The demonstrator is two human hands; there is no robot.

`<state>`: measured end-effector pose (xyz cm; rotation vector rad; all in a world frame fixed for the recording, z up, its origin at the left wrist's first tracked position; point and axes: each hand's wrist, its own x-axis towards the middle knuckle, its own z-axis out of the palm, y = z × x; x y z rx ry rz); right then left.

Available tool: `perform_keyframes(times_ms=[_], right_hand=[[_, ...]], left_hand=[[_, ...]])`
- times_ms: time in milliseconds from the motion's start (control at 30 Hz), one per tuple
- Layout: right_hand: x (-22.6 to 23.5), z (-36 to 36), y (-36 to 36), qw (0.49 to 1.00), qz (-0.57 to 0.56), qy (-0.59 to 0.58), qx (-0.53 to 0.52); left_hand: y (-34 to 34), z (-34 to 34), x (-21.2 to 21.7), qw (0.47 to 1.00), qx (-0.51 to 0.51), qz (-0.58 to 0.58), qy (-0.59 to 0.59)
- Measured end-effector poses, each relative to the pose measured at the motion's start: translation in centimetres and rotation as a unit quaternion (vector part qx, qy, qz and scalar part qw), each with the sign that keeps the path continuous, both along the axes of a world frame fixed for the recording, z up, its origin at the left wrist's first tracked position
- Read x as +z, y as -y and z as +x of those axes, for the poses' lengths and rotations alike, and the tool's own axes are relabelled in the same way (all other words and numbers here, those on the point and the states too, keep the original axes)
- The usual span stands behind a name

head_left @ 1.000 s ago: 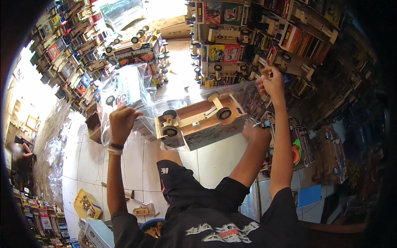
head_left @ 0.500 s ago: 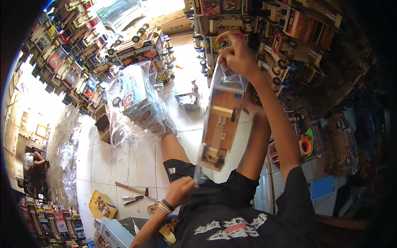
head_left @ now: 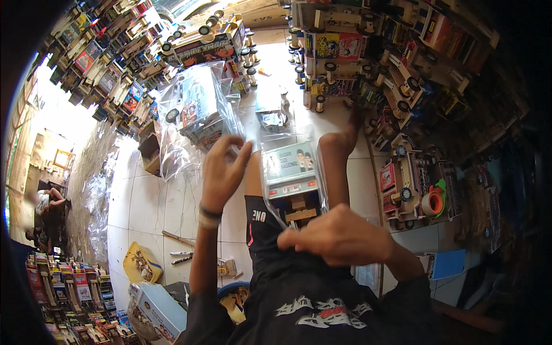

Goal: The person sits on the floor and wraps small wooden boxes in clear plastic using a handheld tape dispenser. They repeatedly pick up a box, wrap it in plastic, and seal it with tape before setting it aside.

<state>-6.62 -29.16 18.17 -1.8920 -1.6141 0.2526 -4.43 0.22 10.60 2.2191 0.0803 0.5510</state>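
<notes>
Between my legs stands a wooden toy truck [head_left: 289, 163] inside a clear plastic bag [head_left: 323, 190], its pale printed rear panel facing me. My right hand [head_left: 342, 237] is closed at the bag's near edge, fingers pinching the plastic. To the left of the truck, my left hand [head_left: 225, 172] is raised with its fingers apart, and I see nothing in it. Beyond that hand lies a larger bagged toy truck [head_left: 198, 100], light blue, on the tiles.
Toy trucks are stacked at left, back and right. A tape dispenser [head_left: 432, 202] sits among trucks at right. At lower left are a yellow tray [head_left: 141, 261] of scraps, a hammer [head_left: 229, 267] and pens [head_left: 181, 257]. Another person [head_left: 50, 201] sits far left.
The bagged truck has turned from its wooden underside to its rear panel and come down between my legs. My right hand moved down to the near bag edge; my left hand let go and rose.
</notes>
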Motion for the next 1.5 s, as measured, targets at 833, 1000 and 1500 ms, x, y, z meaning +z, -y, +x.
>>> perform_keyframes(times_ms=[833,1000,1500], right_hand=[[-13.4,10.8,0.0,0.981,-0.017,0.008,-0.193],[-12.3,8.5,-0.2,0.955,-0.178,0.121,-0.204],[-21.5,4.3,32.6,0.354,-0.021,0.052,-0.934]], left_hand=[[0.2,8.7,1.5,0.884,-0.370,0.282,0.056],[6.1,11.7,-3.6,0.889,-0.424,0.161,0.062],[8.0,13.4,-5.4,0.886,-0.432,0.168,0.032]])
